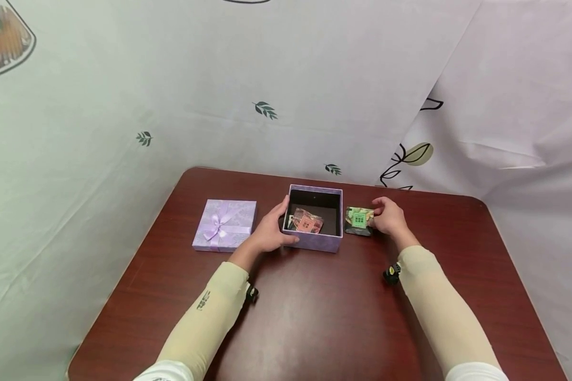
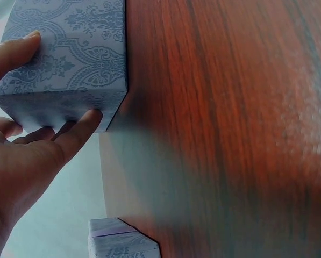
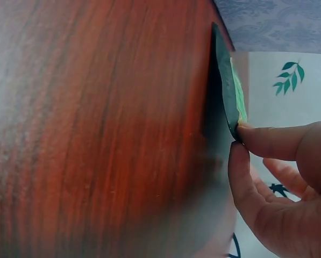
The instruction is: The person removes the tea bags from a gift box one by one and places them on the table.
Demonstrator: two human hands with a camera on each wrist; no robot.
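Note:
An open purple patterned gift box [image 1: 313, 243] with a dark inside stands near the back of the table. In it lies a red-labelled sachet [image 1: 307, 221], close to the front left. My left hand [image 1: 269, 231] holds the box at its left front corner, thumb on the front wall and fingers along the left side, as the left wrist view also shows. To the right of the box, my right hand [image 1: 389, 215] pinches the right edge of a green-labelled sachet [image 1: 359, 218] between thumb and finger. In the right wrist view that sachet [image 3: 226, 80] is tilted, seen nearly edge-on.
Left of the box lies its purple lid [image 1: 240, 218], tied with a ribbon bow. Both stand on a reddish-brown wooden table [image 1: 324, 317] with rounded corners. Pale cloth [image 1: 291, 63] printed with leaves hangs behind it and along the sides.

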